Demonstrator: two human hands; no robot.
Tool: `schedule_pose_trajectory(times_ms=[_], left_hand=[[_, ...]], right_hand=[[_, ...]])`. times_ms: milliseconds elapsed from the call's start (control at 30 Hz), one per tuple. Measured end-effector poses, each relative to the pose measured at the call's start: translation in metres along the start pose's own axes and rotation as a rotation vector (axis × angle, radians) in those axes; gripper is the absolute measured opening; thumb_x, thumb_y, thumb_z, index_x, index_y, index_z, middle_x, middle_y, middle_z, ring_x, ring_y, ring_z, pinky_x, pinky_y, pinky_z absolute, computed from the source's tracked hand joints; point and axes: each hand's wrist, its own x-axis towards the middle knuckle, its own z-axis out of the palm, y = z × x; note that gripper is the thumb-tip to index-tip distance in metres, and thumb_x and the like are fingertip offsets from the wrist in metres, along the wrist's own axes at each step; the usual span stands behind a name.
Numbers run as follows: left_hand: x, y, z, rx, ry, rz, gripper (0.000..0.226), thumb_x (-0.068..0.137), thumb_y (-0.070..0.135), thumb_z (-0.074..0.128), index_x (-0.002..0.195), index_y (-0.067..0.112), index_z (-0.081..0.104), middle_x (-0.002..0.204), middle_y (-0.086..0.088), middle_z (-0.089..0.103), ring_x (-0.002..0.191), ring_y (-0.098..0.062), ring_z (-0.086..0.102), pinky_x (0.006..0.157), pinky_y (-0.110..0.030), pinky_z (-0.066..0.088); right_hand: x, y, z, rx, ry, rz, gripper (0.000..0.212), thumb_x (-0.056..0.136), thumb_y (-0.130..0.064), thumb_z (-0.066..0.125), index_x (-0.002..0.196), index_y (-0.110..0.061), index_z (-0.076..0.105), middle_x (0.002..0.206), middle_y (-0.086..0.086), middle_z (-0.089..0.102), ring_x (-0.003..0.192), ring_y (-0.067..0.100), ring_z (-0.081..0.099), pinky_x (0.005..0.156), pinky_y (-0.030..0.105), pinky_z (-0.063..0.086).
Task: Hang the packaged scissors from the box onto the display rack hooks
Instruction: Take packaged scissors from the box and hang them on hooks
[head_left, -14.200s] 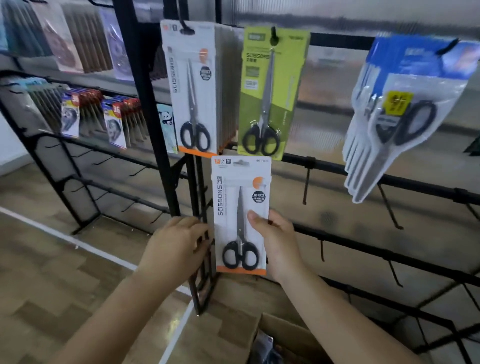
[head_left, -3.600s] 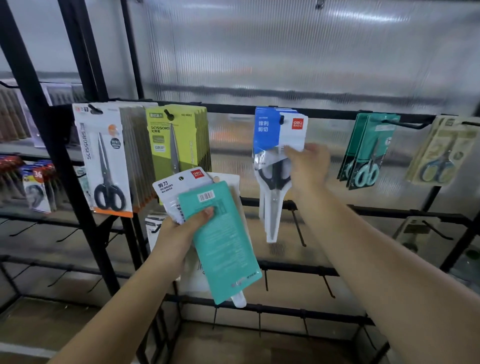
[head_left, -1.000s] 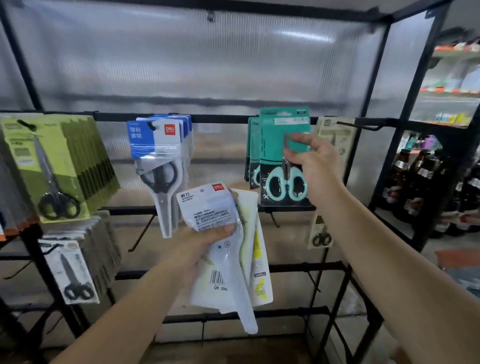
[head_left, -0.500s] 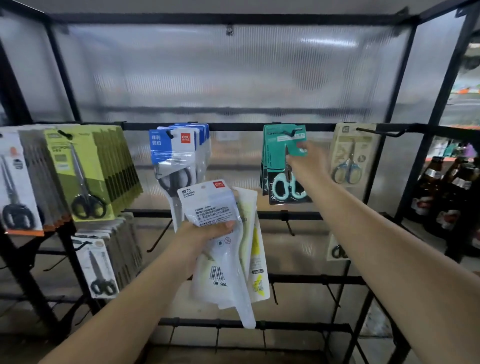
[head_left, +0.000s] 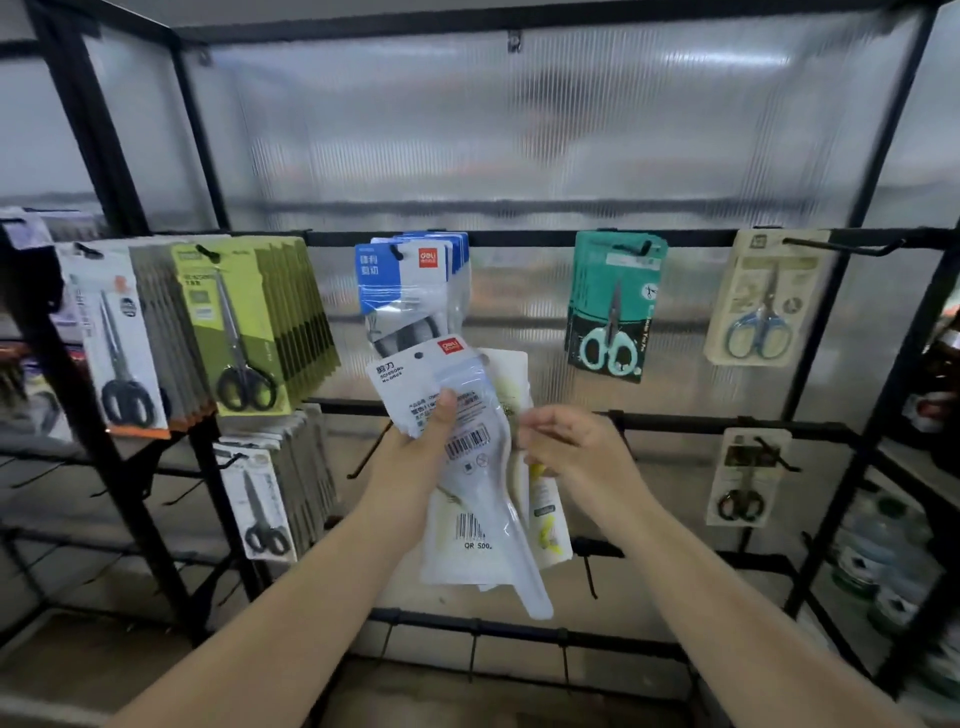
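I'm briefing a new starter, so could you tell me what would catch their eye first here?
Probably the left hand at centre, gripping a fan of white scissor packets, with the right hand reaching for them. Behind hang the lime-green packs on the left and the teal packs on the right.

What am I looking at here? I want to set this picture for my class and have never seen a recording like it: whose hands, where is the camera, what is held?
There is no machine: a person wears a camera on the head, looking forward and down at their own arms. In front stands a black display rack with scissors packs on hooks: white packs, green packs, blue packs, teal packs and a beige pack. The left hand grips a bundle of packs, with a white pouch in front. The right hand reaches to the bundle's right edge; whether it pinches a pack yet is unclear.
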Motion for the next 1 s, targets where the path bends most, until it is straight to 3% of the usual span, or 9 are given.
schedule_pose_trajectory(times_ms=[200,333,433,533,600,700,767,867,1000], left_hand=[[-0.014,-0.012,0.003,0.085,0.01,-0.079,0.061,0.081,0.063,0.042,0.105,0.012,0.066,0.093,-0.008,0.073,0.086,-0.022,0.07,0.075,-0.033,0.055],[-0.019,-0.01,-0.004,0.088,-0.072,-0.062,0.071,0.073,0.07,0.035,0.104,0.016,0.069,0.096,-0.009,0.074,0.089,-0.023,0.071,0.084,-0.041,0.054],[-0.024,-0.009,-0.009,0.074,-0.016,-0.079,0.067,0.076,0.069,0.035,0.083,0.016,0.075,0.088,-0.008,0.075,0.085,-0.026,0.071,0.084,-0.044,0.054],[-0.024,-0.007,-0.011,0.083,0.036,-0.092,0.057,0.088,0.059,0.043,0.074,0.015,0.077,0.099,-0.005,0.073,0.092,-0.028,0.068,0.089,-0.047,0.051],[-0.024,-0.005,-0.013,0.082,0.057,-0.097,0.05,0.089,0.054,0.051,0.07,0.017,0.078,0.107,-0.005,0.07,0.097,-0.03,0.066,0.092,-0.05,0.05],[-0.025,-0.003,-0.011,0.064,0.015,-0.076,0.046,0.08,0.058,0.058,0.08,0.017,0.078,0.102,-0.009,0.072,0.097,-0.032,0.067,0.094,-0.052,0.048],[-0.028,0.0,-0.009,0.065,-0.016,-0.045,0.057,0.066,0.064,0.059,0.09,0.015,0.076,0.095,-0.011,0.074,0.092,-0.031,0.069,0.092,-0.051,0.05],[-0.027,0.004,-0.01,0.06,-0.039,-0.027,0.062,0.063,0.068,0.054,0.091,0.016,0.075,0.089,-0.01,0.074,0.086,-0.027,0.071,0.08,-0.043,0.056],[-0.024,0.005,-0.012,0.026,-0.074,0.001,0.063,0.068,0.065,0.047,0.095,0.014,0.072,0.085,-0.008,0.075,0.078,-0.021,0.072,0.063,-0.029,0.054]], right_hand=[[-0.012,0.008,0.02,0.113,-0.069,0.105,0.021,0.077,-0.005,0.074,0.095,-0.009,0.064,0.094,0.003,0.073,0.089,0.019,0.07,0.082,0.039,0.055],[-0.015,0.01,0.014,0.192,-0.015,0.114,0.014,0.081,0.001,0.066,0.094,-0.005,0.063,0.097,0.009,0.072,0.09,0.026,0.068,0.08,0.04,0.055],[-0.019,0.011,0.01,0.228,0.127,0.035,0.014,0.085,0.0,0.063,0.086,-0.014,0.059,0.09,0.003,0.069,0.084,0.021,0.066,0.071,0.032,0.055],[-0.022,0.006,0.009,0.092,0.339,-0.153,0.023,0.085,-0.005,0.064,0.078,-0.025,0.056,0.079,-0.012,0.064,0.074,0.009,0.062,0.06,0.016,0.049],[-0.025,0.002,0.011,-0.059,0.39,-0.281,0.018,0.084,-0.007,0.066,0.081,-0.025,0.06,0.092,-0.009,0.067,0.079,0.009,0.063,0.064,0.023,0.053],[-0.028,0.005,0.024,-0.505,0.329,-0.472,0.022,0.085,-0.013,0.066,0.107,-0.015,0.069,0.122,-0.002,0.061,0.087,0.006,0.058,0.066,0.024,0.051],[-0.03,0.01,0.033,-0.734,0.286,-0.502,0.033,0.089,-0.029,0.061,0.122,-0.023,0.063,0.131,-0.002,0.056,0.094,0.014,0.062,0.067,0.028,0.053],[-0.031,0.01,0.035,-0.78,0.161,-0.42,0.055,0.087,-0.053,0.04,0.137,-0.031,0.048,0.141,-0.002,0.047,0.112,0.027,0.053,0.077,0.037,0.052],[-0.028,0.014,0.033,-0.788,0.042,-0.404,0.075,0.075,-0.069,0.022,0.143,-0.04,0.033,0.146,-0.003,0.032,0.119,0.024,0.038,0.093,0.033,0.041]])
